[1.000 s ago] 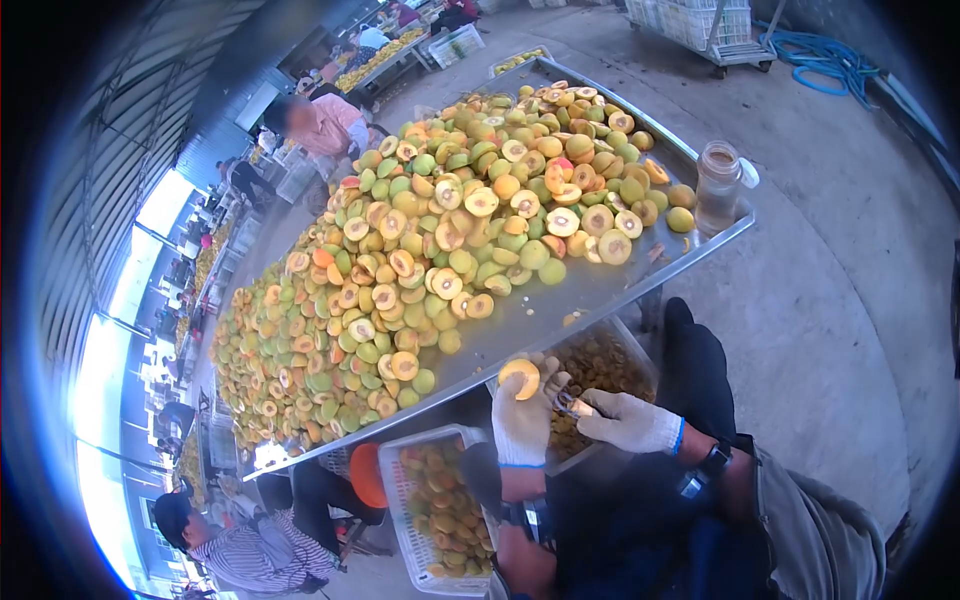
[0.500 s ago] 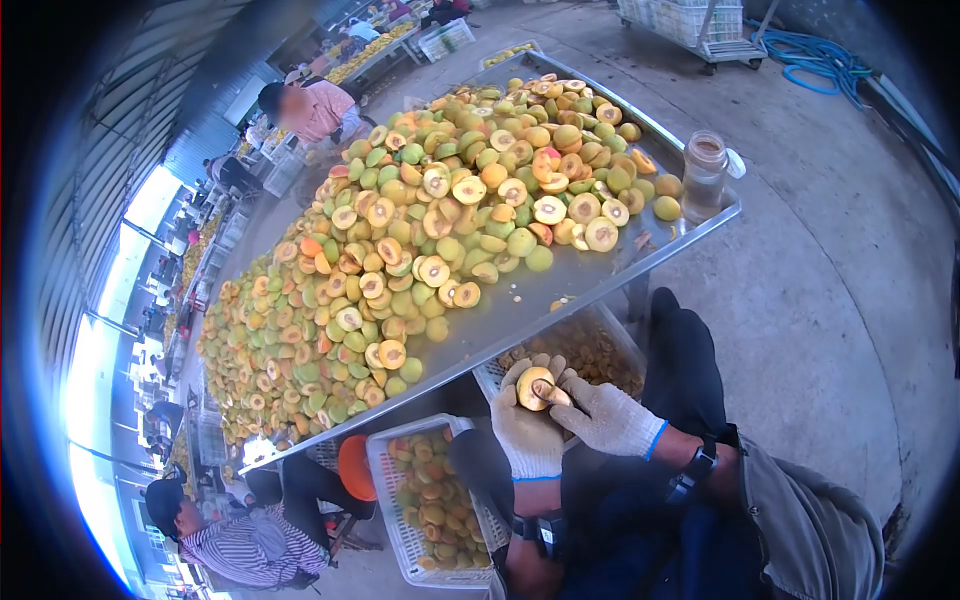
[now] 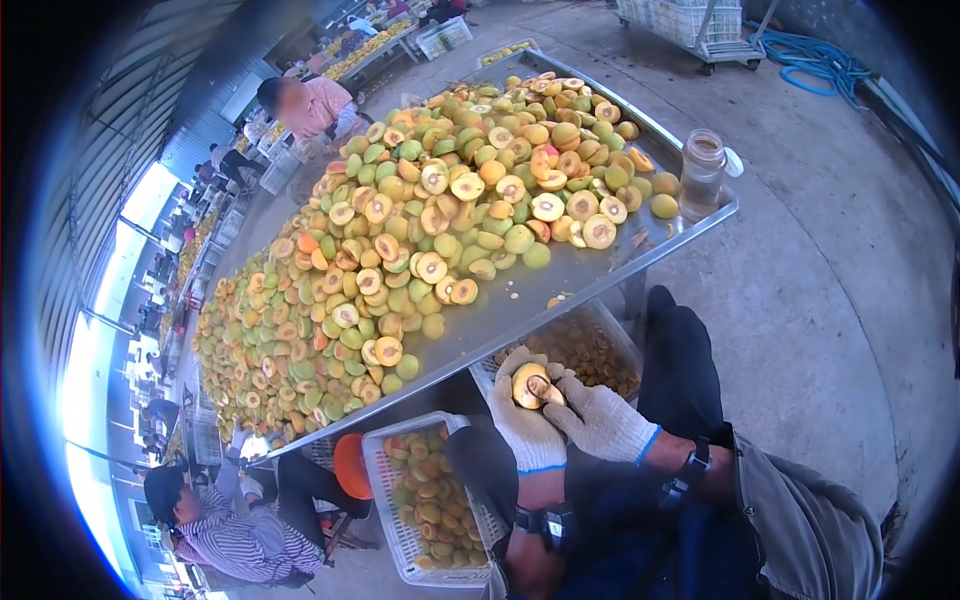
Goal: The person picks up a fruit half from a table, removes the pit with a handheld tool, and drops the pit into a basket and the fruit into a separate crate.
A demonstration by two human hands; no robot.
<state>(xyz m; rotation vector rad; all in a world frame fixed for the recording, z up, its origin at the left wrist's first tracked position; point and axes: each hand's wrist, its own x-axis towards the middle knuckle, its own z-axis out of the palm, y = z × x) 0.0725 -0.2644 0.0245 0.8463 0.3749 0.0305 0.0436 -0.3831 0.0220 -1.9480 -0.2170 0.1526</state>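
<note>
My left hand [image 3: 526,425], in a knitted work glove with a soiled palm and fingers, is wrapped round a halved peach [image 3: 529,386], cut face up. My right hand [image 3: 606,420], gloved too, is closed with its fingertips against the middle of that cut face. Whatever those fingers hold is hidden. Beneath both hands is a white crate [image 3: 622,340] with brown peach pits [image 3: 590,360] in it. Just beyond, a metal table [image 3: 500,325] bears a large heap of halved yellow-green peaches [image 3: 400,230].
A glass jar [image 3: 703,175] stands at the table's right corner. Left of my legs, a white basket [image 3: 402,562] holds peach halves beside an orange bucket [image 3: 352,466]. One co-worker [image 3: 240,540] sits at lower left, another [image 3: 312,108] across the table. A blue hose [image 3: 815,60] lies on the floor.
My right fingers have shifted a little over the cut face of the peach half. The seated co-worker at lower left has raised an arm toward the table's edge.
</note>
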